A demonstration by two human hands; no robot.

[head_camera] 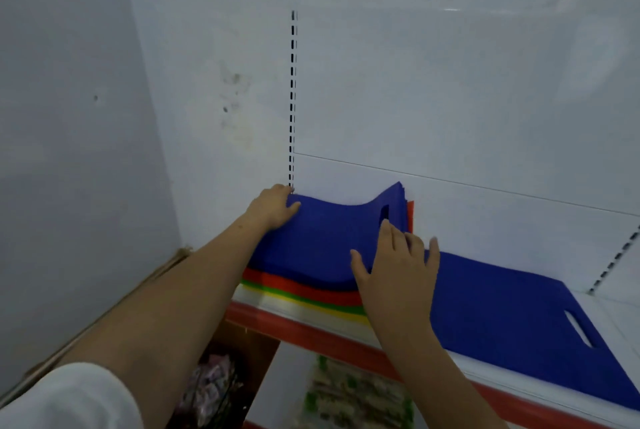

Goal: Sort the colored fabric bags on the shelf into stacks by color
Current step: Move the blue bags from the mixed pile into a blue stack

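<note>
So your left hand (273, 208) grips the far left corner of the top blue bag (322, 238), thumb curled over its edge. Your right hand (394, 265) lies flat on that bag with fingers spread and straight, holding nothing, just short of the handle slot (384, 213). The bag tops the mixed pile (301, 293), with red, green, yellow and white layers under your fingers. Its long axis runs left to right between your hands. The blue stack (512, 310) lies on the shelf (519, 213) just right of your right fingers, so that hand is likely nearer for carrying it across.
</note>
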